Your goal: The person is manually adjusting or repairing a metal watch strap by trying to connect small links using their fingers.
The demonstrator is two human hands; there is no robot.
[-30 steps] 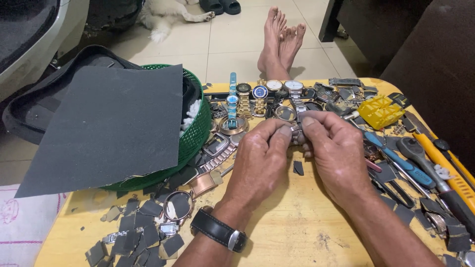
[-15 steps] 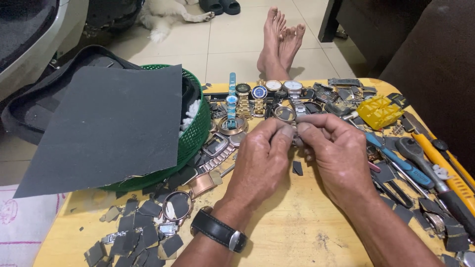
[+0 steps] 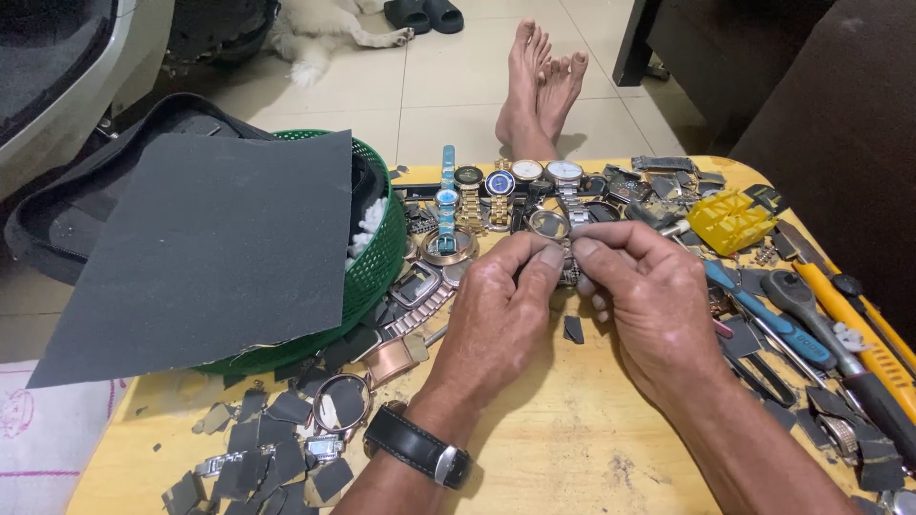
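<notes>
My left hand (image 3: 496,315) and my right hand (image 3: 649,300) meet over the middle of a wooden table (image 3: 572,448), fingertips pinched together on a small metal watch part (image 3: 570,271). Most of that part is hidden by my fingers. A black wristwatch (image 3: 418,446) sits on my left wrist. Just below the hands lies a small dark scrap (image 3: 573,329). Behind the hands stands a row of wristwatches (image 3: 506,191), among them a blue-strapped one (image 3: 447,200).
A green basket (image 3: 377,257) under a large dark sandpaper sheet (image 3: 210,248) stands at the left. Sandpaper scraps and watch cases (image 3: 277,429) litter the near left. Screwdrivers and pliers (image 3: 821,324) and a yellow block (image 3: 730,221) lie right. Another person's bare feet (image 3: 539,86) rest beyond the table.
Both hands have stayed together over the same spot; the fingers have shifted slightly on the small watch part, lifting it a little.
</notes>
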